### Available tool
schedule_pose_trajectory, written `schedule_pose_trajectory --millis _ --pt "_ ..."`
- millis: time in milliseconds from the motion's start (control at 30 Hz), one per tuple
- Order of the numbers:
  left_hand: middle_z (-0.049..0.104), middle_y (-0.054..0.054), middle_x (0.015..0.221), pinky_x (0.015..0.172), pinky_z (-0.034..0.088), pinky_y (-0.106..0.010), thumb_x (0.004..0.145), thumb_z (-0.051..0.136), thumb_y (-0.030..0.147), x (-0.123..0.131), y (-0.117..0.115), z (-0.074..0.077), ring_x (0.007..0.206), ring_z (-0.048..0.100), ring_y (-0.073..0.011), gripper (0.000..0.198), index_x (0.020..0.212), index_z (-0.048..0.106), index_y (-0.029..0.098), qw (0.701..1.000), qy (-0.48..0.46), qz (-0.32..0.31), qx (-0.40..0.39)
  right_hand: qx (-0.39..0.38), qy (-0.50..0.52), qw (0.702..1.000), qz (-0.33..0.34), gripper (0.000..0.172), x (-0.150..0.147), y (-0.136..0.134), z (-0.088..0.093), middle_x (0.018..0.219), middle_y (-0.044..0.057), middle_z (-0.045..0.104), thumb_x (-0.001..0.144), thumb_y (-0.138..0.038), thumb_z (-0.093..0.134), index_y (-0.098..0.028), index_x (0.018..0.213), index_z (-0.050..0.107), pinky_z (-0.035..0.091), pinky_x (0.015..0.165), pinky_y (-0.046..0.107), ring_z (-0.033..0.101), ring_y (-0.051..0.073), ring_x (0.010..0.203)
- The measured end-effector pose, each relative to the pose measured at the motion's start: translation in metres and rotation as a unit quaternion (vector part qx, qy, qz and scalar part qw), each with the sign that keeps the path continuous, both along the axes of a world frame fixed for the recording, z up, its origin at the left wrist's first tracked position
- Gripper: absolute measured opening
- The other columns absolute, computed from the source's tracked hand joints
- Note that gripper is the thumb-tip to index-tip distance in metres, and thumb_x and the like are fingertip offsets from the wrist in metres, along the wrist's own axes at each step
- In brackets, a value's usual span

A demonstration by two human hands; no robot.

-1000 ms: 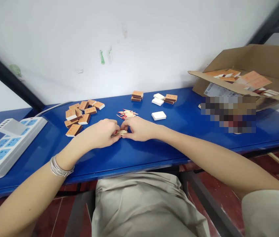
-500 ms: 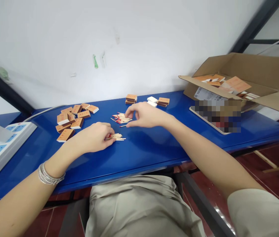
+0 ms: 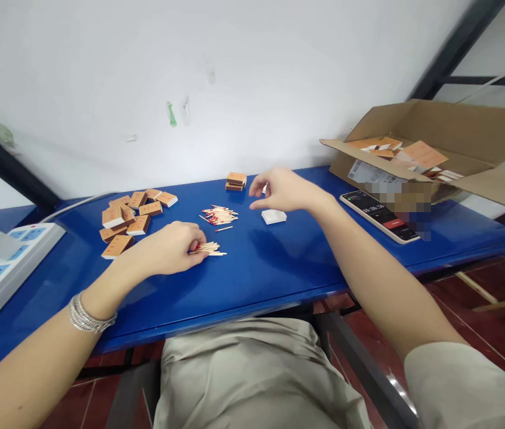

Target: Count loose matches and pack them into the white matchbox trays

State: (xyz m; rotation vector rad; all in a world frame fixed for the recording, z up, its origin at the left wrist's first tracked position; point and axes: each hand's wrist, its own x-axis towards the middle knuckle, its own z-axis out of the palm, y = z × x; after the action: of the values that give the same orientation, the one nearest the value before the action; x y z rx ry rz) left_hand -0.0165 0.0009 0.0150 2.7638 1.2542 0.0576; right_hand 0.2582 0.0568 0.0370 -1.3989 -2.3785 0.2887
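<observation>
Left hand (image 3: pixel 169 249) pinches matchstick bundle (image 3: pixel 210 249) on desk (image 3: pixel 252 280); right hand (image 3: pixel 283 189) open, spread, above white box (image 3: pixel 273 217). Bundle light, likely brittle; best held by shafts (image 3: pixel 217 253), clear of red heads (image 3: pixel 198 248).

Bright, even light, soft shadows, bowed edges

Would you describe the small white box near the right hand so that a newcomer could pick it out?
On the blue table, look left of the phone by the cardboard carton. The small white box lies just below the right hand. Its white top sets it apart from the orange-topped matchboxes nearby.
</observation>
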Motion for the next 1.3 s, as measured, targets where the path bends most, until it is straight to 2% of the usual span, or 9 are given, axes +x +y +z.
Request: schedule_pose_trajectory --millis 100,167,400,567,833,967,1067,1200,1300 --pt "0.061 -0.001 0.068 0.059 0.038 -0.026 0.080 0.055 0.031 0.002 0.001 0.003 0.058 0.052 -0.0127 0.017 0.070 0.057 0.017 1.000 -0.012 0.003 -0.018 -0.016 -0.025 0.998 -0.054 0.029 0.017 0.007 0.003 0.091 0.006 0.072 0.069 -0.035 0.076 -0.017 0.092 0.072 0.046 0.067 0.029 0.064 0.018 0.078" --pt "0.060 0.000 0.066 0.058 0.037 -0.025 0.078 0.056 0.031 0.002 0.002 0.004 0.057 0.051 -0.0120 0.016 0.069 0.056 0.018 0.999 -0.020 0.006 -0.032 -0.031 -0.050 0.996 -0.064 0.034 0.021 0.009 0.002 0.095 0.007 0.072 0.068 -0.039 0.077 -0.018 0.094 0.072 0.047 0.068 0.030 0.064 0.019 0.080" --pt "0.057 0.002 0.064 0.055 0.037 -0.024 0.076 0.058 0.033 -0.001 0.007 0.000 0.055 0.048 -0.0105 0.016 0.072 0.059 0.017 0.995 -0.046 0.029 -0.079 -0.091 -0.118 0.986 -0.075 0.052 0.014 0.005 0.001 0.110 0.007 0.069 0.063 -0.050 0.079 -0.022 0.105 0.069 0.049 0.073 0.031 0.065 0.023 0.092" --pt "0.058 0.003 0.064 0.054 0.038 -0.023 0.074 0.061 0.034 -0.004 0.011 -0.003 0.055 0.049 -0.0101 0.017 0.075 0.061 0.017 0.992 -0.061 0.041 -0.103 -0.118 -0.155 0.978 -0.073 0.052 0.017 0.006 0.001 0.111 0.007 0.070 0.061 -0.045 0.082 -0.022 0.106 0.070 0.049 0.071 0.031 0.066 0.024 0.091" --pt "0.056 0.003 0.063 0.053 0.038 -0.022 0.072 0.062 0.034 -0.003 0.011 -0.005 0.055 0.047 -0.0096 0.017 0.073 0.060 0.017 0.985 -0.095 0.051 -0.132 -0.171 -0.173 0.967 -0.072 0.033 0.011 0.004 -0.001 0.103 0.005 0.072 0.064 -0.022 0.079 -0.022 0.097 0.071 0.047 0.061 0.030 0.067 0.021 0.077" --pt "0.054 0.004 0.062 0.053 0.037 -0.022 0.072 0.062 0.033 -0.002 0.010 -0.004 0.054 0.046 -0.0094 0.016 0.072 0.059 0.017 0.986 -0.096 0.051 -0.126 -0.184 -0.180 0.964 -0.062 0.031 0.010 0.000 0.002 0.097 0.005 0.073 0.063 -0.020 0.079 -0.021 0.092 0.069 0.045 0.058 0.029 0.067 0.021 0.075" --pt "0.055 0.003 0.062 0.054 0.038 -0.022 0.072 0.062 0.034 -0.003 0.011 -0.005 0.055 0.047 -0.0098 0.018 0.075 0.062 0.017 0.987 -0.095 0.046 -0.117 -0.193 -0.180 0.964 -0.029 0.031 0.011 -0.005 0.007 0.095 0.004 0.073 0.061 -0.025 0.081 -0.021 0.089 0.069 0.044 0.058 0.029 0.066 0.021 0.076" --pt "0.058 0.002 0.063 0.053 0.037 -0.023 0.071 0.062 0.033 -0.002 0.011 -0.007 0.055 0.049 -0.0101 0.018 0.077 0.064 0.016 0.989 -0.087 0.043 -0.115 -0.211 -0.134 0.963 0.095 0.036 0.003 -0.015 0.010 0.091 0.002 0.073 0.061 -0.039 0.081 -0.022 0.090 0.069 0.043 0.059 0.027 0.065 0.018 0.076" --pt "0.058 0.002 0.062 0.053 0.036 -0.023 0.070 0.062 0.030 -0.001 0.010 -0.006 0.054 0.049 -0.0102 0.016 0.076 0.064 0.016 0.990 -0.080 0.039 -0.107 -0.206 -0.093 0.957 0.181 0.039 -0.015 -0.025 0.003 0.090 0.002 0.072 0.063 -0.046 0.079 -0.021 0.091 0.069 0.042 0.060 0.026 0.062 0.016 0.073"
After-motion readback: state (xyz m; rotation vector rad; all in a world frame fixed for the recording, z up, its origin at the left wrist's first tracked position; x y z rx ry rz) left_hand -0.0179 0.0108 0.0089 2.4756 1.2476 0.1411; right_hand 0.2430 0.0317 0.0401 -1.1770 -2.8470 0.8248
